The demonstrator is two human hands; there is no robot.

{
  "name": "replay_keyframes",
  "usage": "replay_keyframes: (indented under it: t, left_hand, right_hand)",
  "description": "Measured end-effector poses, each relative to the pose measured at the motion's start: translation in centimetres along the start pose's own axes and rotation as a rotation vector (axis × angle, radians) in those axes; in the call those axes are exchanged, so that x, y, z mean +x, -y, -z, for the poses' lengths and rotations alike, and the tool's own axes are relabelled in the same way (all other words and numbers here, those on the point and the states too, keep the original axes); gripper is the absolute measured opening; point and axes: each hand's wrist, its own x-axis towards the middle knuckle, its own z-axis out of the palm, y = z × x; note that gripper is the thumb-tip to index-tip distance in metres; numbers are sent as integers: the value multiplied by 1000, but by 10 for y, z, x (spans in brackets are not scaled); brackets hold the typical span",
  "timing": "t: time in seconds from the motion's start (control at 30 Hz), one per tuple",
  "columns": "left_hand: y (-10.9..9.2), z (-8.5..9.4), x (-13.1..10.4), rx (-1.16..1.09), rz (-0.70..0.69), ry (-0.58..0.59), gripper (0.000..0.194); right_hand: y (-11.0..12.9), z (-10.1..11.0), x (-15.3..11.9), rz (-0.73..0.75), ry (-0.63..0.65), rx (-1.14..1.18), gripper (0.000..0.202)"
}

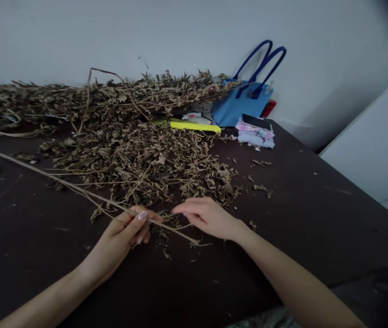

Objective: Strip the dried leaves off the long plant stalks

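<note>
A long, pale dried plant stem (78, 187) runs from the left edge across to the front of the leaf pile. My left hand (122, 237) is closed on it, thumb on top, near its right end. Just to the right, my right hand (211, 218) is closed, with curled fingers at a thin dried side twig (170, 215) of the stem; its fingertips are partly hidden. Small dried leaves hang below, between the hands. Behind both hands spreads a heap of crumpled dried leaves (153, 159) with several bare thin stems across it.
Along the wall lies a long bundle of dried leafy plants (119, 98). A blue bag (242, 105) stands at the back right, beside a yellow strip (196, 126). A phone (256, 122) rests on tissue packs (256, 138). Leaf crumbs dot the dark table (310, 214).
</note>
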Motion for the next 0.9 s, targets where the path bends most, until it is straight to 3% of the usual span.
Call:
replay_keyframes:
  t: [0.3, 0.53, 0.67, 0.9]
  left_hand:
    - [8, -2, -3, 63, 15, 54, 29]
    - [7, -1, -1, 11, 8, 28, 28]
    - [5, -3, 0, -16, 1, 31, 28]
    - [5, -2, 0, -11, 7, 24, 28]
  right_hand:
    - [7, -13, 1, 59, -45, 78, 28]
    - [5, -9, 0, -192, -213, 124, 30]
    - [5, -5, 1, -188, -273, 116, 24]
    - [15, -5, 4, -156, -36, 350, 19]
